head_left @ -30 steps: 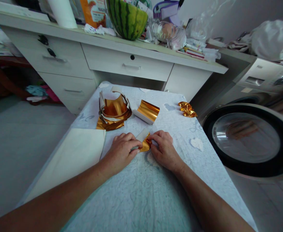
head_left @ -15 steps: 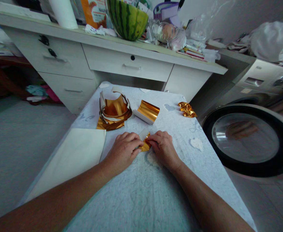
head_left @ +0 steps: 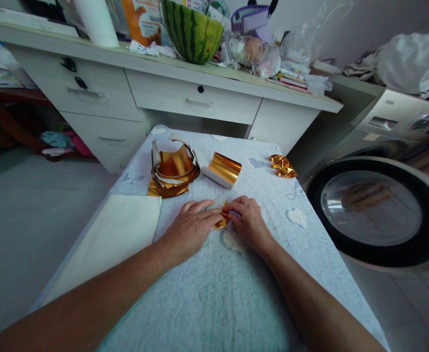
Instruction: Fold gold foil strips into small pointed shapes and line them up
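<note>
Foil piece (head_left: 222, 223), small, gold, creased, lies on the pale-blue cloth-covered table (head_left: 207, 298). Right hand (head_left: 249, 220) pinches it; left hand (head_left: 192, 227) touches it, grip unclear. I judge folding; next move needs firm pressing.

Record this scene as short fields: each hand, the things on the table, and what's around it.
Left hand: fingers over a small gold foil piece
Right hand: pinching that piece's right side
Table: coiled gold-and-white strips, curled gold sheet, folded gold pieces, pale sheet
Counter beyond: cut watermelon
Right side: washing machine, door open
</note>
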Demonstrator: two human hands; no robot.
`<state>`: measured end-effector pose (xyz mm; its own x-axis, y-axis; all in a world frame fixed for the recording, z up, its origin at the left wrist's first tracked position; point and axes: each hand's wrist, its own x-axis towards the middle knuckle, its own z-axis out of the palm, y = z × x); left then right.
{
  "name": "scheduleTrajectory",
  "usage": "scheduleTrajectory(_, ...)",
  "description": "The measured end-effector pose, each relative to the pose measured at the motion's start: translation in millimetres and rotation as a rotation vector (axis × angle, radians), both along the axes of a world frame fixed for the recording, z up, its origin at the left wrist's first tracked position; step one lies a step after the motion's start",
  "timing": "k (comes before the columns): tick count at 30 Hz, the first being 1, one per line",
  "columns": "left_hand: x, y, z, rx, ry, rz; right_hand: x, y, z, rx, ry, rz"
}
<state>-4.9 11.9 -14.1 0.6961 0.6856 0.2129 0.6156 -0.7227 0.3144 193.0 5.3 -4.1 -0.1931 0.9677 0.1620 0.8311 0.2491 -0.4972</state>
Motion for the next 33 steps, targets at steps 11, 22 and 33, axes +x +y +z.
scheduleTrajectory(11, 0.1, -0.7, -1.0, 0.024, 0.044, 0.003, 30.5, 4.6, 11.8, 0.074, -0.078, 0.398)
scheduleTrajectory(22, -1.3, 2.2, -6.7, 0.011, 0.005, -0.025, 21.6, 6.6, 4.9, 0.126, 0.052, 0.173)
scheduleTrajectory(33, -3.6, -3.1, 5.7, -0.007, -0.177, 0.311, 9.9, 9.1, -4.0, 0.079, -0.024, 0.041)
